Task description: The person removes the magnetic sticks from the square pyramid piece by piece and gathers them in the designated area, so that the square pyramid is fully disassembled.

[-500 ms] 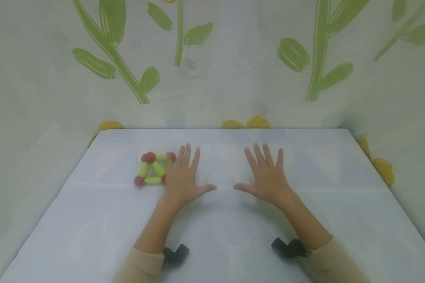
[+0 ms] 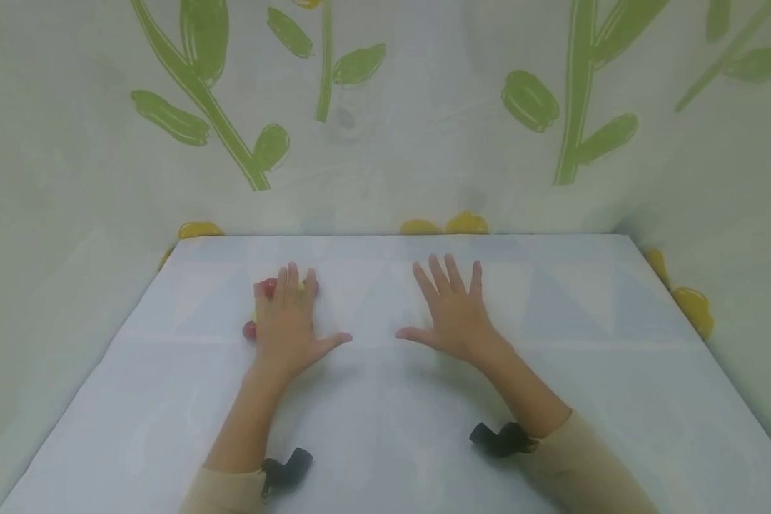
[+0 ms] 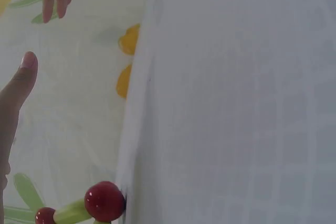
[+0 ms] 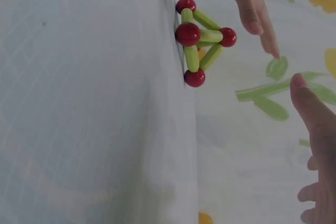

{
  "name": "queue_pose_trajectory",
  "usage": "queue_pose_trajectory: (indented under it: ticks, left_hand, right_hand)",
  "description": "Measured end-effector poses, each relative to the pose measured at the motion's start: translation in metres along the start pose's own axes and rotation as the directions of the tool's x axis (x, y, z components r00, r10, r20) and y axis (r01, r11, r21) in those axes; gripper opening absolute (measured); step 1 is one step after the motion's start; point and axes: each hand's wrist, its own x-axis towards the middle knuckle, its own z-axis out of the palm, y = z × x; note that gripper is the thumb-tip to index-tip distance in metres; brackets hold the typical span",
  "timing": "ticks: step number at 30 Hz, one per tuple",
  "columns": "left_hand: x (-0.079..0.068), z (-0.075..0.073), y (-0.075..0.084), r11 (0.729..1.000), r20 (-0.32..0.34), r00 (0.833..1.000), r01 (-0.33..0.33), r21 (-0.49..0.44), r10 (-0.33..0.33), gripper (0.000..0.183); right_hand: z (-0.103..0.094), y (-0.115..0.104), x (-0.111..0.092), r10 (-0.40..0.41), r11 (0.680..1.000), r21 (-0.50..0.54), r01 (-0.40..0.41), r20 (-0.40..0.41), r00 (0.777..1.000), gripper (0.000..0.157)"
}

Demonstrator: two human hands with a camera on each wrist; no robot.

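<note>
Toy frame (image 4: 211, 36): stood on desk (image 2: 373, 428), left of centre, toward the back. Wall (image 2: 411, 107): rose behind the desk's rear edge.

balls (image 4: 188, 34): red | rods (image 4: 211, 36): yellow-green | backdrop (image 2: 424, 143): green leaf pattern

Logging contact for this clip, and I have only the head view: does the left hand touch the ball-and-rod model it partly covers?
Observer: No contact shows; in the right wrist view there is a gap between the left hand and the ball-and-rod model.
Operator: Is the model flat or raised?
Observer: Raised: one red ball sits above the rest, with green rods running up to it.
Operator: I count three balls. Any more?
Observer: Yes, four red balls show plainly there.
</note>
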Motion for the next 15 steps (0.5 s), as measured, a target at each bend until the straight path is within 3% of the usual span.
queue_pose_trajectory:
  ticks: [5,15]
  left_hand:
    - [-0.006,-0.002,-0.019,0.997,-0.014,0.999,0.047,-0.053,-0.048,0.113]
    - [-0.021,-0.005,-0.055,0.99,0.008,0.991,0.136,-0.042,-0.136,0.112]
  right_hand:
    - [0.001,-0.012,0.009,-0.032,0.999,-0.003,0.032,-0.022,0.999,0.101]
    - [0.016,-0.046,0.03,-0.12,0.993,-0.022,0.12,-0.023,0.993,0.098]
